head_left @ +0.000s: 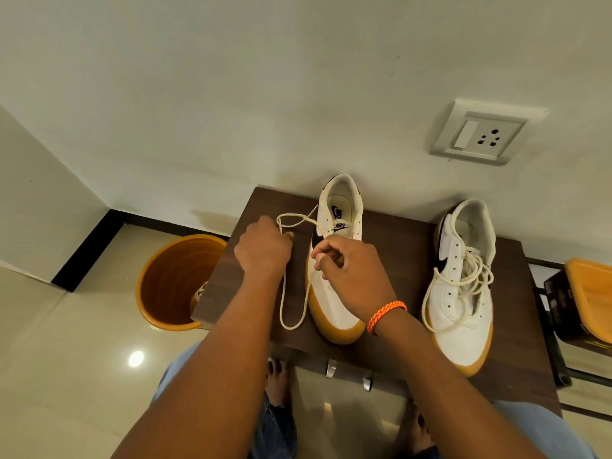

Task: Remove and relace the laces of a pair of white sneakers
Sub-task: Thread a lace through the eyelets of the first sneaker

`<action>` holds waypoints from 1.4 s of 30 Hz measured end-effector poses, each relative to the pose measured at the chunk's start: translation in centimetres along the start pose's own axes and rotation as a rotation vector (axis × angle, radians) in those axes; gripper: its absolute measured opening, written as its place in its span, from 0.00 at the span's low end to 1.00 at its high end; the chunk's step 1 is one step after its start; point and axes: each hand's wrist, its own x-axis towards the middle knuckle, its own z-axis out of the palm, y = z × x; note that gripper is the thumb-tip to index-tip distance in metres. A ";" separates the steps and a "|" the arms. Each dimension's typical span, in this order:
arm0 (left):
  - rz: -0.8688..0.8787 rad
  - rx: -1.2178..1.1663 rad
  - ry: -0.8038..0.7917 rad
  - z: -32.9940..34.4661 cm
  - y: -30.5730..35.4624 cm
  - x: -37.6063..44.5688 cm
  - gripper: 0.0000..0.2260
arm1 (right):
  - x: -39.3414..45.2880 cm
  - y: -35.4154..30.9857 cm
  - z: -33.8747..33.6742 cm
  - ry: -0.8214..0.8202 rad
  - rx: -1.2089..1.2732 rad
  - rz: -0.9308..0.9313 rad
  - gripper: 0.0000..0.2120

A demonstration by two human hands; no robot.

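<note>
Working the left sneaker (334,293) on the counter (407,246): our left hand (261,250) grip is clamped on its lace (291,313), right hand (351,273) pinches lace over the eyelets. Right sneaker (460,299) sits just beside, loosely laced.

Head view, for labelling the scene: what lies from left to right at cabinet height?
orange bucket → left hand → sneaker being laced → second sneaker with loose lace → orange tray
</note>
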 end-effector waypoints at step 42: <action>0.442 -0.507 -0.144 -2.6 5.1 -4.8 0.02 | 1.8 1.8 -4.6 0.290 0.039 0.167 0.07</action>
